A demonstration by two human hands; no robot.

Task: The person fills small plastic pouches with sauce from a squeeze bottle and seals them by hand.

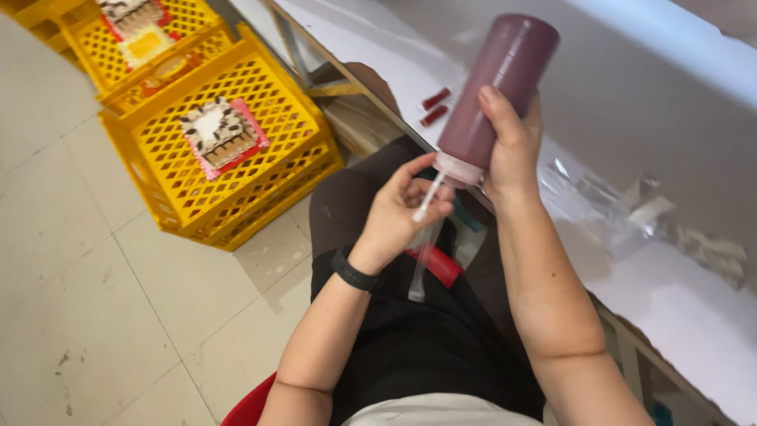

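My right hand (512, 146) grips a dark red squeeze bottle (495, 87), turned upside down so its white nozzle (430, 197) points down to the left. My left hand (402, 213), with a black band on the wrist, pinches the top of a thin clear plastic tube (420, 264) against the nozzle tip. The tube hangs down over my lap. I sit on a red seat (251, 406) beside a white table (631, 118).
Two small filled red tubes (434, 106) lie on the table near its edge. Crumpled clear wrappers (615, 205) lie on the table to the right. Yellow plastic crates (236, 150) holding decorated cakes stand stacked on the tiled floor at the upper left.
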